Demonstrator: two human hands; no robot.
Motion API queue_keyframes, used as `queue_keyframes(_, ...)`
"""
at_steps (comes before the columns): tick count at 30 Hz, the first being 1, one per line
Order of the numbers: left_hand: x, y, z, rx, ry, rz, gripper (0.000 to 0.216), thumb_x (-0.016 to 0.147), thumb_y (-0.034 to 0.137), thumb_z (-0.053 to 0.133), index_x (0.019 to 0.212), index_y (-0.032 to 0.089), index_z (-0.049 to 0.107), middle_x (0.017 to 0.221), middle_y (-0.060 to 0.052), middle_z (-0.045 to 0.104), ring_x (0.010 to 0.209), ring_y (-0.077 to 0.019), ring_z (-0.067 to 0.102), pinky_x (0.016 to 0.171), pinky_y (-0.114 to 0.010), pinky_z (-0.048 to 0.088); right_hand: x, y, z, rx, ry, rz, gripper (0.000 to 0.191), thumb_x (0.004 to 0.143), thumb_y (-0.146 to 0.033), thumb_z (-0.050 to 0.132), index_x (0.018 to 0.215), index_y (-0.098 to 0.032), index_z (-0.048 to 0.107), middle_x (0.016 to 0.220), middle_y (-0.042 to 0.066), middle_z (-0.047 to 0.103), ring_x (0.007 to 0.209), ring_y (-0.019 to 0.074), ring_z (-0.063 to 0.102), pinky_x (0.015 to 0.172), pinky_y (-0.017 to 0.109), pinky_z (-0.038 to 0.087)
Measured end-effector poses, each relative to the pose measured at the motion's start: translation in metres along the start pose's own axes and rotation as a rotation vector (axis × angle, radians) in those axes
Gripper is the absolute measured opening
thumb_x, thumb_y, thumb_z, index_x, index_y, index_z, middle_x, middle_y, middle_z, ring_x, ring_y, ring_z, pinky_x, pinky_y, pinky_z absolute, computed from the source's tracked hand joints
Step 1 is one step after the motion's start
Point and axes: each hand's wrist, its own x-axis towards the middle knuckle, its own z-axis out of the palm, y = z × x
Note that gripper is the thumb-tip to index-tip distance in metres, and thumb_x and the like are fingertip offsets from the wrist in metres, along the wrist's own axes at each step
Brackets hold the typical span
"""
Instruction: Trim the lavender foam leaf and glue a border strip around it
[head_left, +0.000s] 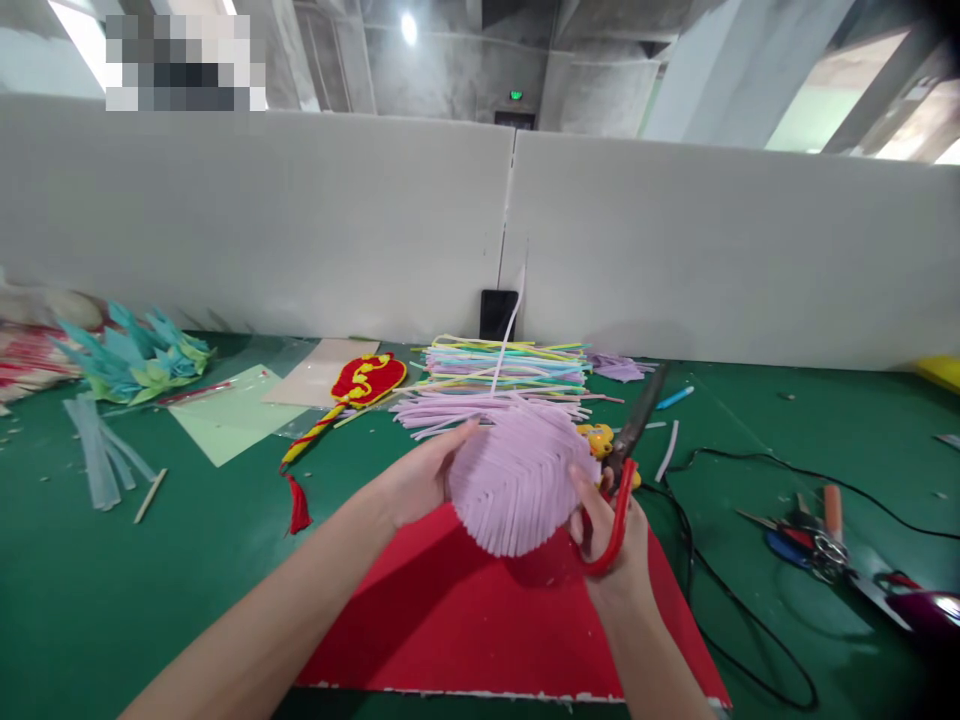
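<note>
Between my two hands is a round, leaf-shaped fan (517, 480) made of pale purple pipe cleaners laid in a herringbone pattern. A thin pale stem (508, 335) rises from its far edge. My left hand (431, 475) is closed on the fan's left edge, thumb on top. With thumb and fingers, my right hand (611, 530) pinches the right edge. Red-handled scissors (626, 470) also hang in my right hand, blades pointing up and away. Below the fan lies a red board (480, 630) with a worn front edge.
Behind the fan lies a pile of coloured pipe cleaners (502, 365), with a black phone (498, 314) against the white partition (300, 220). A red and yellow fan (367, 382) with a tassel and teal paper-like petals (142, 350) are left. Pliers (821, 545) and a black cable (720, 580) lie right.
</note>
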Motion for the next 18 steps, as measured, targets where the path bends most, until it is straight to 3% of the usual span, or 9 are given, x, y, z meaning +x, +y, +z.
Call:
queue_keyframes(3, 0.009, -0.002, -0.01, 0.044, -0.049, -0.075, 0.046, 0.08, 0.057, 0.048, 0.087, 0.015, 0.067, 0.086, -0.012, 0.072, 0.073, -0.0189, 0.067, 0.068, -0.027, 0.049, 0.002, 0.0, -0.003, 0.031, 0.038, -0.107, 0.044, 0.064, -0.039, 0.075, 0.058, -0.021, 0.036, 0.032, -0.013, 0.032, 0.026, 0.0039, 0.027, 0.031, 0.019, 0.022)
queue_keyframes(6, 0.015, -0.006, -0.019, 0.176, 0.016, -0.19, 0.053, 0.075, 0.064, 0.049, 0.078, 0.014, 0.067, 0.079, -0.015, 0.072, 0.073, -0.0229, 0.069, 0.067, -0.029, 0.05, -0.002, -0.005, -0.004, -0.03, 0.094, -0.226, 0.036, 0.064, -0.036, 0.075, 0.061, -0.02, 0.043, 0.037, -0.009, 0.043, 0.03, 0.0073, 0.038, 0.034, 0.021, 0.03)
queue_keyframes(10, 0.009, -0.003, -0.018, 0.123, -0.259, -0.338, 0.073, 0.076, 0.07, 0.038, 0.101, 0.008, 0.065, 0.105, -0.023, 0.066, 0.092, -0.0275, 0.066, 0.075, -0.032, 0.05, -0.01, -0.007, -0.002, -0.142, 0.06, -0.309, 0.025, 0.059, -0.031, 0.076, 0.07, -0.018, 0.058, 0.048, -0.005, 0.054, 0.037, 0.0101, 0.046, 0.037, 0.023, 0.036)
queue_keyframes(13, 0.003, 0.001, -0.015, -0.023, -0.366, -0.371, 0.075, 0.077, 0.07, 0.037, 0.107, 0.006, 0.063, 0.106, -0.024, 0.065, 0.093, -0.0292, 0.066, 0.07, -0.033, 0.052, -0.014, -0.002, -0.003, -0.207, -0.111, -0.406, 0.019, 0.052, -0.019, 0.076, 0.066, -0.019, 0.064, 0.058, -0.001, 0.061, 0.049, 0.0133, 0.054, 0.046, 0.024, 0.044)
queue_keyframes(16, 0.002, 0.003, -0.017, -0.089, -0.273, -0.348, 0.07, 0.076, 0.067, 0.041, 0.1, 0.006, 0.065, 0.089, -0.022, 0.07, 0.081, -0.0307, 0.068, 0.061, -0.036, 0.052, -0.014, 0.002, -0.009, -0.19, -0.419, -0.428, 0.023, 0.054, -0.009, 0.07, 0.073, -0.022, 0.069, 0.073, 0.002, 0.068, 0.068, 0.0189, 0.062, 0.067, 0.031, 0.05)
queue_keyframes(18, 0.003, 0.002, -0.019, -0.085, -0.2, -0.367, 0.066, 0.075, 0.066, 0.046, 0.097, 0.007, 0.066, 0.081, -0.02, 0.071, 0.074, -0.0312, 0.068, 0.057, -0.038, 0.052, -0.014, 0.002, -0.012, -0.174, -0.538, -0.397, 0.026, 0.056, -0.006, 0.066, 0.075, -0.022, 0.07, 0.084, 0.005, 0.07, 0.082, 0.0222, 0.063, 0.078, 0.036, 0.049)
